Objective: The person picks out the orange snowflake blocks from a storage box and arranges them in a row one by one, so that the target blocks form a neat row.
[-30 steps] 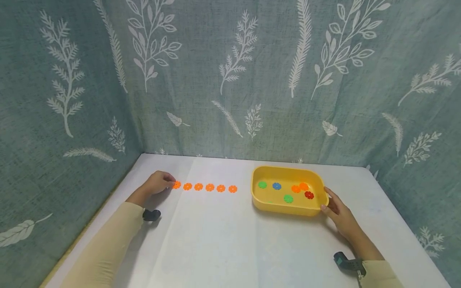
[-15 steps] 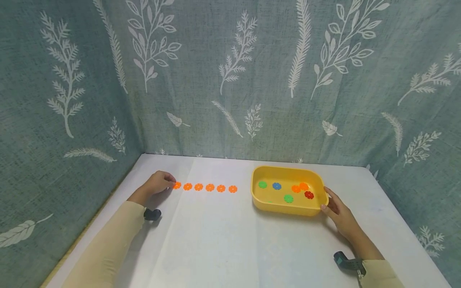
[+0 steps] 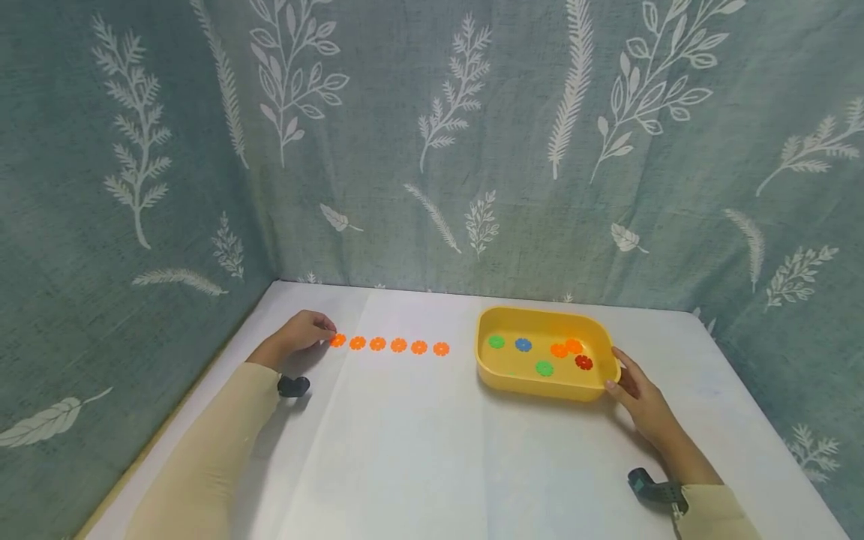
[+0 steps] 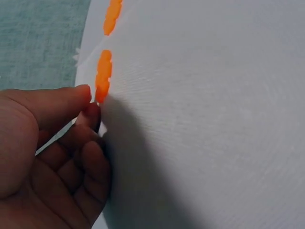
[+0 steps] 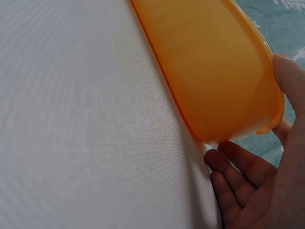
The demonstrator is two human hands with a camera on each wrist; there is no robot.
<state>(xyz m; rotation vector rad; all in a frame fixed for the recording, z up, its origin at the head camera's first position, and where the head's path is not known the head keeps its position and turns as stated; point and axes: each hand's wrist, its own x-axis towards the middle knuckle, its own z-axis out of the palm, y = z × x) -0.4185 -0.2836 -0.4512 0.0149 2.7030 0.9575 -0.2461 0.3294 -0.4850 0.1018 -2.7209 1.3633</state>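
In the head view my left hand [image 3: 307, 331] is at the left end of a row of flat orange flower-shaped discs. Its thumb and index finger pinch the edge of the end disc [image 3: 338, 340], which lies on the white table; the left wrist view shows this orange disc [image 4: 103, 76] edge-on at the fingertips. My right hand [image 3: 644, 403] grips the right end of a yellow tray [image 3: 540, 385]. In the right wrist view the thumb lies on the tray's rim [image 5: 267, 47], while the other fingers curl near its base.
Inside the tray lie green discs [image 3: 544, 368], a blue disc [image 3: 523, 345], orange discs [image 3: 559, 350] and a red disc [image 3: 583, 362]. The other orange discs [image 3: 399, 345] stretch toward the tray. A patterned green curtain [image 3: 378, 150] borders the table.
The head view has shifted slightly, moving the whole scene a little right and up in the picture. Both hands keep their places at the end disc and the tray.
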